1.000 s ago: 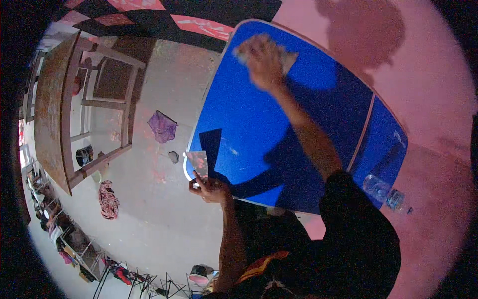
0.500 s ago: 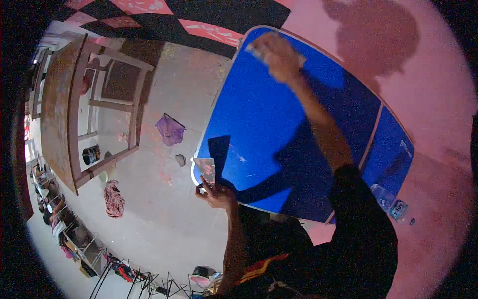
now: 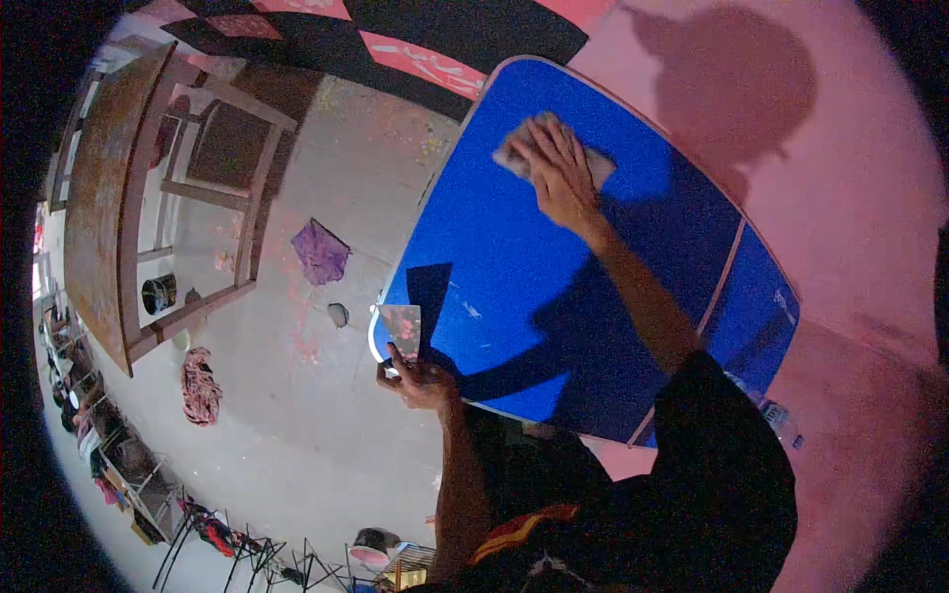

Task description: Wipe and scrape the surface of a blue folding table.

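My right hand (image 3: 565, 180) presses a crumpled greyish cloth (image 3: 599, 170) against the blue top of a table (image 3: 494, 247), near its far end. The fingers are spread over the cloth. At the table's near left corner, my left hand (image 3: 423, 383) grips a putty knife (image 3: 401, 328); its wide, shiny blade with reddish spots points away from me. The handle is mostly hidden in my fingers. A thin light rim borders the rounded tabletop, and a seam crosses its right part. Pale scuffs mark the blue surface, and my arms' shadows fall over it.
A wooden table frame (image 3: 119, 208) lies on its side at the left, with a dark tin (image 3: 158, 294) by it. On the floor are a purple cloth (image 3: 321, 252), a grey lump (image 3: 338, 315) and a crumpled reddish cloth (image 3: 201, 387). A plastic bottle (image 3: 781, 423) lies right of the table.
My right hand with the cloth has slid nearer to me and slightly right across the blue top. My left hand keeps its grip on the putty knife. The view has shifted a little.
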`<action>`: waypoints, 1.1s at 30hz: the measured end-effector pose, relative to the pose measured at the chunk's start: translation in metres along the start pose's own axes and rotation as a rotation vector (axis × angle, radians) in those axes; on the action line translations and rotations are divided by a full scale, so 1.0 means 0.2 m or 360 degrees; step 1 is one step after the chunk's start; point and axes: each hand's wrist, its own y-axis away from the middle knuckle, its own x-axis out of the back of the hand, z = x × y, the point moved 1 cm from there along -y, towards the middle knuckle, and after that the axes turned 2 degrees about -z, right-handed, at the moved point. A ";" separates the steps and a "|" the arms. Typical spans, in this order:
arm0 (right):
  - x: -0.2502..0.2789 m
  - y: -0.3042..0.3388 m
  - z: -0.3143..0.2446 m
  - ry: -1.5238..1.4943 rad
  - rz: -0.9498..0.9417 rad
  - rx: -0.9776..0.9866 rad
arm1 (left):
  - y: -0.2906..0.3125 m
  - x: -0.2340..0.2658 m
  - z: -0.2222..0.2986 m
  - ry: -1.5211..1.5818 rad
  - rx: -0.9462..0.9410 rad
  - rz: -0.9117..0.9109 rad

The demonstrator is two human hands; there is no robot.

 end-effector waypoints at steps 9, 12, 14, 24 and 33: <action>-0.09 -0.07 0.09 0.0059 0.0359 0.0003 | 0.00 0.00 0.00 0.0150 -0.0049 -0.0008; -0.05 0.12 0.03 0.0057 0.0218 -0.0003 | 0.00 0.01 0.00 0.0128 -0.0071 -0.0004; -0.03 0.08 0.05 0.0059 0.0182 -0.0041 | 0.00 0.01 0.00 0.0053 -0.0100 0.0016; -0.11 -0.04 0.03 0.0001 0.0149 -0.0228 | 0.00 0.00 -0.05 0.0065 -0.0159 0.0035; -0.11 -0.19 0.14 0.0096 0.0234 -0.0053 | 0.01 -0.03 -0.07 -0.0110 -0.0048 -0.0061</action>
